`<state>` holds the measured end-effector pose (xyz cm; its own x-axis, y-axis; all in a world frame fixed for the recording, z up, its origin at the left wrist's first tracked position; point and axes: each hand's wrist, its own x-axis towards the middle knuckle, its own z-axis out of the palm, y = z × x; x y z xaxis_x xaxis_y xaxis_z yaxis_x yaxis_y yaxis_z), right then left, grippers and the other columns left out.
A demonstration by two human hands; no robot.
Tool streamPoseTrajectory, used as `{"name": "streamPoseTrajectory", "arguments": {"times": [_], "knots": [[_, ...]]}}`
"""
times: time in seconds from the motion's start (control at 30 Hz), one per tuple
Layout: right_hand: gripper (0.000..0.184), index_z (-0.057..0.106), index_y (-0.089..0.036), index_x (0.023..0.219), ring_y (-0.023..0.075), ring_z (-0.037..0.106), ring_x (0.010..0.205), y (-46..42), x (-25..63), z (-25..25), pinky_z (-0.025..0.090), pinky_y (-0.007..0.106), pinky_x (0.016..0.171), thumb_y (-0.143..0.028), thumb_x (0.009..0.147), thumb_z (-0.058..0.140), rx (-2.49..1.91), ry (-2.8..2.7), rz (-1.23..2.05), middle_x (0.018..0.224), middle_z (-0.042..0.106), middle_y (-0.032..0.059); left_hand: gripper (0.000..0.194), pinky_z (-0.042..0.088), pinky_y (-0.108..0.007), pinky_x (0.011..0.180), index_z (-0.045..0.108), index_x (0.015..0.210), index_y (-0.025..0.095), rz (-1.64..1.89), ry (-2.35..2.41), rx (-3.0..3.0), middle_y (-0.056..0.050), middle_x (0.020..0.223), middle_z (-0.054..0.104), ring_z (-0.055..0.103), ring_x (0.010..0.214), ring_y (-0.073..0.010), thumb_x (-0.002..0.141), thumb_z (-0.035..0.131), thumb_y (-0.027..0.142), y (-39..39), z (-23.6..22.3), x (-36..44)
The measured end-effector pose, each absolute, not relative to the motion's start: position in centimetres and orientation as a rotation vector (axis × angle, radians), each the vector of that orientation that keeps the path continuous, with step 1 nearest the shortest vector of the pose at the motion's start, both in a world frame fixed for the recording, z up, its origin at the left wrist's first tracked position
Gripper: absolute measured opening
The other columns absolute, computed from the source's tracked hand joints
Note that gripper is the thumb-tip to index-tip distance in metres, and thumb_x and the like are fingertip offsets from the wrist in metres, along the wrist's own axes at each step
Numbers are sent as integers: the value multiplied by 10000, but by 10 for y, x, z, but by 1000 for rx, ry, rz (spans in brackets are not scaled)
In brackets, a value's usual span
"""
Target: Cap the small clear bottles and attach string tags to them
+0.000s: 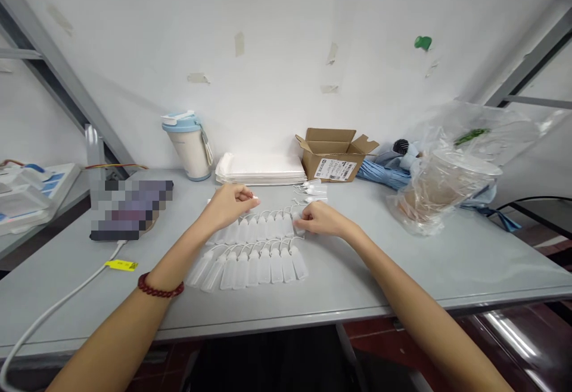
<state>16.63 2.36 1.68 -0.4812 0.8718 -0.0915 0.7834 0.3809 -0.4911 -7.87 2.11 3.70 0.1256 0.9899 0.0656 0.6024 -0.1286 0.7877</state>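
Several small translucent white plastic pieces, each with a narrow neck and a thin white cord loop, lie side by side in two rows. The front row (pixel 253 270) is nearest the table edge; the back row (pixel 263 228) lies beyond it. My left hand (pixel 229 206) is held over the left part of the back row, thumb and fingers pinched; what they hold, if anything, is too small to make out. At that row's right end, my right hand (pixel 325 219) has its fingers closed on one translucent plastic piece (pixel 297 223). A few more pieces (pixel 316 188) lie farther back.
Along the wall stand a cream tumbler (pixel 190 151), a stack of white paper packs (pixel 261 169) and an open cardboard box (pixel 335 159). To the right are a folded blue umbrella (pixel 385 171) and a bagged container (pixel 447 186). A blurred-out device (pixel 131 210) with a white cable (pixel 67 299) lies left.
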Motion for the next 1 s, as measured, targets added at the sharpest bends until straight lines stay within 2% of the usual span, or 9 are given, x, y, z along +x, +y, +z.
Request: {"name": "streamPoseTrajectory", "arguments": {"times": [0.17, 0.37, 0.57, 0.73, 0.83, 1.0], "knots": [[282, 476, -167, 488, 92, 438, 403, 29, 167, 12, 276, 228, 436, -296, 735, 522, -1604, -2373, 597, 458, 542, 9, 301, 412, -257, 493, 601, 749, 160, 762, 1405, 1718, -36, 639, 651, 602, 580, -167, 670, 635, 448, 14, 44, -71], [225, 490, -162, 547, 104, 481, 498, 33, 164, 9, 307, 224, 494, -261, 747, 525, -1530, -2242, 480, 529, 575, 19, 258, 447, -268, 552, 618, 770, 157, 737, 1346, 1667, -30, 638, 662, 590, 587, -147, 698, 638, 404, 10, 46, -68], [242, 536, -158, 693, 102, 534, 509, 18, 152, 18, 366, 209, 516, -363, 819, 514, -1236, -2028, 902, 571, 570, -8, 298, 491, -289, 591, 625, 830, 143, 803, 1281, 1681, -52, 726, 673, 627, 679, -174, 688, 648, 404, 15, 34, -66], [304, 595, -147, 766, 99, 549, 561, 10, 148, 21, 376, 208, 510, -426, 844, 502, -1052, -1957, 1276, 697, 628, 28, 318, 512, -299, 631, 634, 878, 135, 883, 1151, 1700, -68, 844, 672, 628, 779, -190, 688, 656, 389, 17, 30, -63], [309, 606, -137, 766, 87, 537, 565, 11, 148, 21, 384, 206, 506, -427, 836, 525, -959, -1914, 1412, 746, 626, 31, 302, 516, -307, 660, 635, 892, 138, 934, 1133, 1690, -72, 919, 667, 624, 823, -195, 693, 657, 365, 14, 34, -62], [293, 602, -131, 730, 75, 497, 533, 13, 149, 20, 376, 212, 490, -404, 825, 555, -911, -1821, 1543, 700, 581, 12, 285, 509, -328, 693, 642, 897, 139, 950, 1080, 1729, -79, 995, 655, 605, 809, -183, 699, 658, 343, 11, 36, -60]]}}
